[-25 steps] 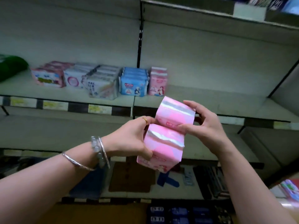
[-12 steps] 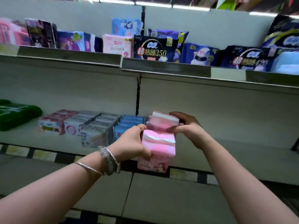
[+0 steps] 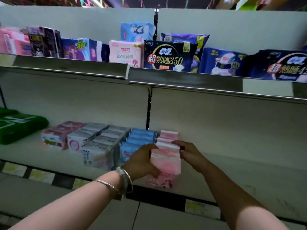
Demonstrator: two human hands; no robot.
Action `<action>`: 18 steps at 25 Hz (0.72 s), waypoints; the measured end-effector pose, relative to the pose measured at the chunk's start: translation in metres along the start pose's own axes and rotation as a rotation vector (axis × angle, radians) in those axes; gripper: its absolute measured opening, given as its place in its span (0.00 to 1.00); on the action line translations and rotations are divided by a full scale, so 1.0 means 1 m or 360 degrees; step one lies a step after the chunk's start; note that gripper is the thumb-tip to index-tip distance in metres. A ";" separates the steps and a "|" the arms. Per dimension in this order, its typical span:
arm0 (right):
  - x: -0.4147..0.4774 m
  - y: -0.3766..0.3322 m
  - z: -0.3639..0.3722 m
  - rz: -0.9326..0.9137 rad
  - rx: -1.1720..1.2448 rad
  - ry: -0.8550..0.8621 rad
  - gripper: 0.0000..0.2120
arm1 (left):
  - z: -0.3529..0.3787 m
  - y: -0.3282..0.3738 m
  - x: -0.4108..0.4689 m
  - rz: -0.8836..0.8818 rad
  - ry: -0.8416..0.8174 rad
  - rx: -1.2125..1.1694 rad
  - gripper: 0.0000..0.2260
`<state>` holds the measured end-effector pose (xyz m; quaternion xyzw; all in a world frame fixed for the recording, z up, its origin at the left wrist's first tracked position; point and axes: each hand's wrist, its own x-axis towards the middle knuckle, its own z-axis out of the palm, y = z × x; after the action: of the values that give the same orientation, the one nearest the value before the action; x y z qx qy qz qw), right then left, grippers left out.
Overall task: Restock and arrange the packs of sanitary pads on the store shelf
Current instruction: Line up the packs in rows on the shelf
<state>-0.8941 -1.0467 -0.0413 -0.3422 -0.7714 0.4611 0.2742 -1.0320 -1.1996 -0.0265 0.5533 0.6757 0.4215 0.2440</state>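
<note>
Pink packs (image 3: 167, 161) stand in a row on the shelf (image 3: 240, 176), touching the blue packs (image 3: 138, 140) to their left. Left hand (image 3: 142, 161) grips their left side, right hand (image 3: 188, 153) pinches the right top edge. Likely light, soft and squashy with slick wrap, so squeeze the flat sides evenly.

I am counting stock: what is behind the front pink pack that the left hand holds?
Behind the front pink pack, more pink packs stand in a row toward the back wall; the right hand holds one. Only their tops show; their fronts are covered.
</note>
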 end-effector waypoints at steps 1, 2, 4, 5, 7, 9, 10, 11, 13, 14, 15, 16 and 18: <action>0.005 0.004 0.001 0.0004 -0.0029 -0.0015 0.22 | 0.000 -0.004 0.007 0.0012 -0.0040 -0.0036 0.31; 0.009 0.007 0.001 0.0006 -0.0074 -0.0029 0.23 | 0.001 -0.008 0.013 0.0022 -0.0070 -0.0057 0.30; 0.015 0.013 0.003 -0.0030 -0.0227 -0.0028 0.25 | 0.005 -0.017 0.024 0.0069 -0.0119 -0.0042 0.30; 0.016 0.014 0.004 -0.0053 -0.0285 -0.0029 0.25 | 0.007 -0.022 0.028 0.0116 -0.0143 -0.0010 0.30; 0.014 0.015 0.004 -0.0055 -0.0306 -0.0088 0.23 | 0.011 -0.030 0.032 0.0198 -0.0177 0.0024 0.29; 0.008 0.011 0.003 -0.0012 -0.0302 -0.0113 0.18 | 0.011 -0.036 0.036 0.0225 -0.0174 0.0017 0.28; 0.004 0.007 0.001 0.0041 -0.0260 -0.0058 0.16 | 0.010 -0.039 0.039 0.0226 -0.0163 0.0030 0.29; -0.001 0.002 0.001 0.0065 -0.0204 0.0013 0.16 | 0.009 -0.041 0.042 0.0194 -0.0158 0.0033 0.31; -0.014 -0.012 0.001 0.0025 -0.0175 0.0030 0.19 | 0.008 -0.043 0.046 0.0159 -0.0180 0.0029 0.33; -0.020 -0.017 0.004 0.0011 -0.0277 -0.0083 0.22 | 0.010 -0.044 0.046 0.0180 -0.0196 0.0040 0.31; -0.025 -0.019 0.010 -0.0019 -0.0500 -0.0231 0.26 | 0.014 -0.047 0.046 0.0187 -0.0213 0.0056 0.30; -0.027 -0.017 0.018 -0.0068 -0.0798 -0.0367 0.30 | 0.018 -0.049 0.046 0.0172 -0.0212 0.0067 0.30; -0.027 -0.003 0.035 -0.0148 -0.1300 -0.0448 0.42 | 0.022 -0.058 0.048 0.0094 -0.0188 -0.0003 0.34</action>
<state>-0.9046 -1.0869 -0.0563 -0.3213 -0.9350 0.1472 0.0289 -1.0587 -1.1487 -0.0801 0.5967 0.6432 0.3957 0.2714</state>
